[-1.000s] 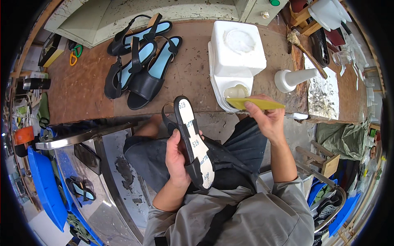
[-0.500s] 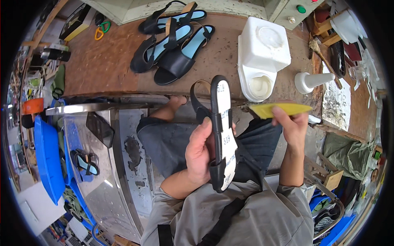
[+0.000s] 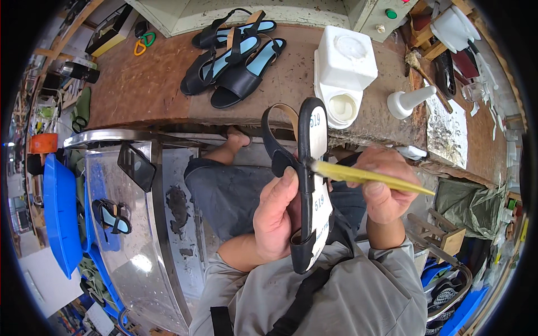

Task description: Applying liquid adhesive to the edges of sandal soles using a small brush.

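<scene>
My left hand (image 3: pixel 273 215) grips a black sandal (image 3: pixel 319 193) around its edge, thumb on the near side. The sandal is held upright, its white printed underside turned toward me and its heel strap looping out to the left. In my right hand (image 3: pixel 386 182) is a flat yellow brush (image 3: pixel 364 176), pinched between thumb and fingers. The brush tip lies at the sandal's left edge, around mid-length; whether it touches is hard to tell. Beyond the sandal, a white dispenser pot (image 3: pixel 347 59) stands on the bench, its front cup (image 3: pixel 342 107) holding a pale substance.
Several black sandals with blue insoles (image 3: pixel 238 89) lie on the wooden bench (image 3: pixel 134 84). A white nozzle-topped bottle (image 3: pixel 411 102) stands at right. At left, a metal-rimmed clear stand (image 3: pixel 140 235) carries a phone (image 3: pixel 136 167); a small sandal (image 3: pixel 114 217) shows there too.
My right hand has moved left and brought the brush from beside the pot over to the sandal's underside. The sandal stays in my left hand; the view has shifted slightly.
</scene>
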A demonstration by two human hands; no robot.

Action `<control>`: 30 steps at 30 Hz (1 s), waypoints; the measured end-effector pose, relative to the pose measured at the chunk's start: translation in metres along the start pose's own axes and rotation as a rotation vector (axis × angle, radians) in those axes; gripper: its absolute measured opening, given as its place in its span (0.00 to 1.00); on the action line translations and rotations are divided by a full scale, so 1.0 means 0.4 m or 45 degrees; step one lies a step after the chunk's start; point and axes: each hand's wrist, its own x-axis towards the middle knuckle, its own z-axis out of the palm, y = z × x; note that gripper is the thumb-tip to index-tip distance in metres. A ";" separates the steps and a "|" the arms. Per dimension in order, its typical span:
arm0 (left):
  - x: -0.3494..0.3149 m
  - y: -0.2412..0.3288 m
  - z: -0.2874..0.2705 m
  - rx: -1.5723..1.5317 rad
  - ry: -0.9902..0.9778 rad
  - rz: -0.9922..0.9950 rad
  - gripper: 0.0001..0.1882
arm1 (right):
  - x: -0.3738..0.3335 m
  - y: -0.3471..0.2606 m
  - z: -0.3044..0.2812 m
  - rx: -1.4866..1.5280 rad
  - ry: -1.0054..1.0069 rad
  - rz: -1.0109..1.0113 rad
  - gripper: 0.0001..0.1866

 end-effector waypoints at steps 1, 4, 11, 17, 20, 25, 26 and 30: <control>-0.005 0.002 -0.002 -0.006 -0.004 0.002 0.24 | -0.001 -0.009 0.004 0.006 -0.022 -0.023 0.07; -0.017 -0.002 -0.004 0.008 0.018 0.016 0.25 | -0.014 -0.031 0.008 0.044 -0.058 -0.023 0.06; -0.045 0.006 -0.008 0.024 -0.100 -0.028 0.25 | -0.005 -0.072 -0.011 0.092 -0.067 0.130 0.06; -0.051 0.011 0.011 0.038 -0.110 0.068 0.24 | 0.017 -0.052 -0.004 -0.061 -0.086 -0.151 0.07; -0.057 0.018 0.009 0.153 -0.095 0.075 0.23 | 0.009 -0.075 -0.012 -0.006 -0.118 -0.129 0.07; -0.056 0.011 0.045 0.024 0.036 0.118 0.21 | 0.025 -0.059 0.005 0.001 0.024 -0.085 0.09; -0.054 0.011 0.046 -0.032 0.040 0.093 0.21 | 0.013 -0.051 0.013 0.006 -0.002 -0.106 0.08; -0.046 0.018 0.050 0.025 0.076 0.097 0.21 | -0.037 -0.054 0.038 0.088 -0.009 -0.158 0.06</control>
